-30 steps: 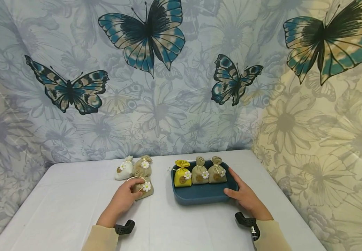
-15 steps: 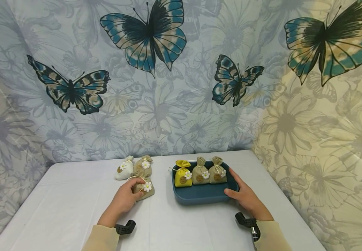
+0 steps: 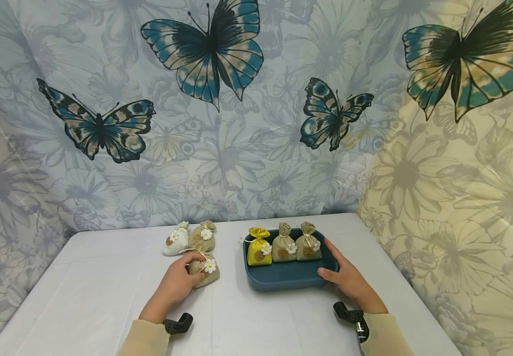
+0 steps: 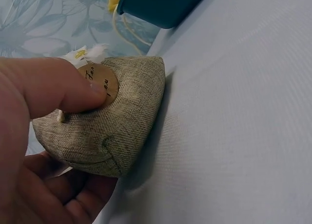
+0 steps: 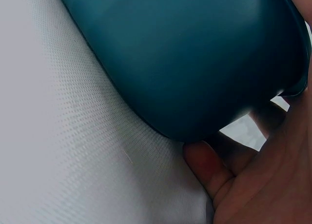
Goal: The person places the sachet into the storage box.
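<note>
My left hand [image 3: 177, 278] grips a beige cloth drawstring pouch [image 3: 207, 278] with a white daisy on it. In the left wrist view my thumb presses on the round brown label [image 4: 103, 82] of this pouch, fingers curled under it, its base close over the white cloth. My right hand [image 3: 349, 278] holds the right end of a blue tray [image 3: 278, 283], thumb over the rim; fingers reach round its underside corner in the right wrist view. Inside the tray, along its back, stand a yellow pouch [image 3: 256, 253] and two beige pouches, one in the middle [image 3: 281, 244] and one at right [image 3: 306, 245].
Behind my left hand lie a white pouch [image 3: 174, 243] and another beige pouch [image 3: 202, 241], side by side. A white cloth covers the table [image 3: 83, 291]. A butterfly-printed curtain [image 3: 238, 163] hangs just past its back edge.
The pouch in my left hand has shifted slightly, its bottom turning a little toward the right and front. My right hand and the tray keep their place.
</note>
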Available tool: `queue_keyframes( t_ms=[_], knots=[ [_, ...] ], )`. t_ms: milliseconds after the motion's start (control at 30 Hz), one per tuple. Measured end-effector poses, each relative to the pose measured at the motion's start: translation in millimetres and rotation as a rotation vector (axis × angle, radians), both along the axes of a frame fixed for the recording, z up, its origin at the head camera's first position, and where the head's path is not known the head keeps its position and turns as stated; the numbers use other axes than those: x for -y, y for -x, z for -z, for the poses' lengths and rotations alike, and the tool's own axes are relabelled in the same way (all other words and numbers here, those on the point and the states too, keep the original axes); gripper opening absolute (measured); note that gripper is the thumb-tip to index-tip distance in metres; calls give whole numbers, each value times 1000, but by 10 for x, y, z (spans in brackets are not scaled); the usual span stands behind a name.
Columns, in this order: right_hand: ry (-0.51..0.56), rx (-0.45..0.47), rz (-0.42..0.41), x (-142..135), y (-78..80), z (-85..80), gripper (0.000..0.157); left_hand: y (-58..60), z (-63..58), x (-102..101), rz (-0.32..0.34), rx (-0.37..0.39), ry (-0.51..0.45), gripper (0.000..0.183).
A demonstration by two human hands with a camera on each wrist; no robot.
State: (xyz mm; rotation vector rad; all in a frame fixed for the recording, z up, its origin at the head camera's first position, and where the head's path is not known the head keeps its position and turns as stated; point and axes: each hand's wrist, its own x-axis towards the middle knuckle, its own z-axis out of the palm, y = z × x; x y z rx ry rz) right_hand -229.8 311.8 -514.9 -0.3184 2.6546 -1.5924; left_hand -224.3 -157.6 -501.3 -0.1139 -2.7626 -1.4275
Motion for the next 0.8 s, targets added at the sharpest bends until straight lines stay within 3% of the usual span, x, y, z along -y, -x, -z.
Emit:
queue_keyframes(
  t_ms=[333, 567, 800],
  knots=[
    [12, -1, -2, 1, -10, -11, 90, 21, -29, 10, -67, 25, -183, 34],
    [12, 3, -1, 1, -8, -11, 90, 21, -69, 4, -72, 50, -231, 35],
    [6, -10, -7, -6, -5, -5, 90, 11, -122, -12, -79, 19, -257, 34]
  ],
)
